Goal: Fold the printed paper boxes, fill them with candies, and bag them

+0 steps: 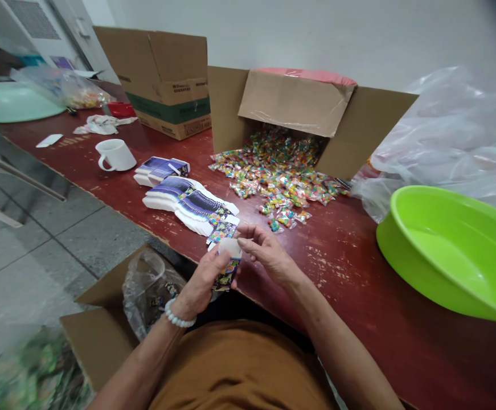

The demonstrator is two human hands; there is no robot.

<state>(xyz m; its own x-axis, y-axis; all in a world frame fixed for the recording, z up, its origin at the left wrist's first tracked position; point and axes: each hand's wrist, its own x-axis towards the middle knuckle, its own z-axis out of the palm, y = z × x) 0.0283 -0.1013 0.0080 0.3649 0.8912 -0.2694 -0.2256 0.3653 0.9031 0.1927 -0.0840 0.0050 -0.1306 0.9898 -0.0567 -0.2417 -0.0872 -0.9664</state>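
My left hand [201,280], wearing a pale bead bracelet, is closed round a small printed carton [225,277] with a raised white flap, just off the table's front edge. My right hand [269,254] is closed at the carton's upper right side, its thumb and fingers at the flap; part of its grip is hidden. Just beyond my hands, a fanned row of flattened purple-and-white cartons [188,199] lies on the red table [316,273]. Small clear packets of colourful candy [284,191] spill from a tipped cardboard box [294,102] behind it.
A white mug [116,155] and a tall cardboard box [166,85] stand at the back left. At right are a green basin [444,250] and clear plastic sheeting [456,131]. Below the table edge, an open box [102,336] holds a plastic bag with printed cartons.
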